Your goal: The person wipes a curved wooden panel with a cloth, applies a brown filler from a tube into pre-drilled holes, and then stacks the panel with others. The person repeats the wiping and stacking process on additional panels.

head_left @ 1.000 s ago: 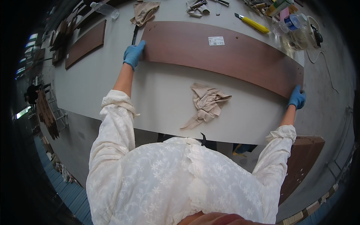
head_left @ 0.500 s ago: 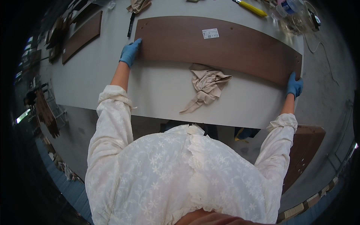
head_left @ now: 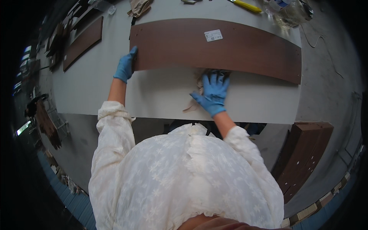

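Observation:
A long brown wood-look board [head_left: 168,44] lies across the white table, with a white printed label [head_left: 213,35] on its upper face and small holes near its ends. At its left end, my left hand [head_left: 125,66], in a blue glove, is closed on the edge. My right hand [head_left: 214,92], also gloved in blue, is spread flat over a beige cloth [head_left: 190,106] in front of the board's near edge. Most of that cloth is hidden under the palm and fingers. Dark stains show on the right glove's fingertips.
Another brown board [head_left: 84,44] lies at the table's left. A yellow-handled tool [head_left: 247,5], a second cloth [head_left: 140,7] and a clear plastic bottle [head_left: 281,4] are along the far side. Brown panels [head_left: 306,157] stand beyond the table's near right corner.
My right hand has let go of the board's right end and moved left onto the cloth. The board has shifted slightly left, with my left hand still at its end.

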The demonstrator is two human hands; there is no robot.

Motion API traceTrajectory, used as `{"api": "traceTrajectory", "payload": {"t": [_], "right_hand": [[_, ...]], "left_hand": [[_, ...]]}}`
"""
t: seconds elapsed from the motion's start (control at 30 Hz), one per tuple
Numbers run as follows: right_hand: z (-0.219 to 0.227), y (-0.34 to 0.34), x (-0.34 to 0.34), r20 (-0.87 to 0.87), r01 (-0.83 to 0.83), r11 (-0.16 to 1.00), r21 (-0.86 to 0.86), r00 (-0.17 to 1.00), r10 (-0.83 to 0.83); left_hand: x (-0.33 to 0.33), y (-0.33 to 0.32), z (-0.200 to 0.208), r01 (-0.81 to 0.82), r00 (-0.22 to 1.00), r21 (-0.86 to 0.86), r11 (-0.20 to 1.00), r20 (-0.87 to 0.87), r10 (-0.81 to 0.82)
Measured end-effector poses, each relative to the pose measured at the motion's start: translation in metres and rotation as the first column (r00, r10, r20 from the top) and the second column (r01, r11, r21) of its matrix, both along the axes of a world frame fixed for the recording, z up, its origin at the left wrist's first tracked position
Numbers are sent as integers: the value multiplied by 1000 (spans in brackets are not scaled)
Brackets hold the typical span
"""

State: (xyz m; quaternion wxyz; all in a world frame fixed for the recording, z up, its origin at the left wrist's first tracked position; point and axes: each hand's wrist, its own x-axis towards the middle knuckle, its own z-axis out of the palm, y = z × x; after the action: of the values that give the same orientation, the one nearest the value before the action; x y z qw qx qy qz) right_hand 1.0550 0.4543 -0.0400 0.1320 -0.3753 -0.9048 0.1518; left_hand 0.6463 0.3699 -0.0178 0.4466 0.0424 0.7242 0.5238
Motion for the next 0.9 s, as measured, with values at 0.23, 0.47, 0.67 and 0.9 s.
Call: {"api": "traceTrajectory", "payload": {"t": [0.23, 0.47, 0.67, 0.9], "right_hand": [[-57, -18, 54, -185, -239, 969, -54, 957, 226], [-4, -49, 258, -578, 170, 909, -379, 724, -377], [-3, 48, 267, -729, 252, 931, -264, 580, -364], [-43, 113, 164, -128, 241, 961, 135, 966, -224]], "left_hand": [[111, -103, -5, -103, 988, 55, 993, 120, 96], [246, -221, -36, -294, 947, 7, 956, 139, 290], [298, -311, -67, -413, 877, -50, 909, 245, 413], [275, -361, -95, -382, 885, -108, 918, 242, 397]]}}
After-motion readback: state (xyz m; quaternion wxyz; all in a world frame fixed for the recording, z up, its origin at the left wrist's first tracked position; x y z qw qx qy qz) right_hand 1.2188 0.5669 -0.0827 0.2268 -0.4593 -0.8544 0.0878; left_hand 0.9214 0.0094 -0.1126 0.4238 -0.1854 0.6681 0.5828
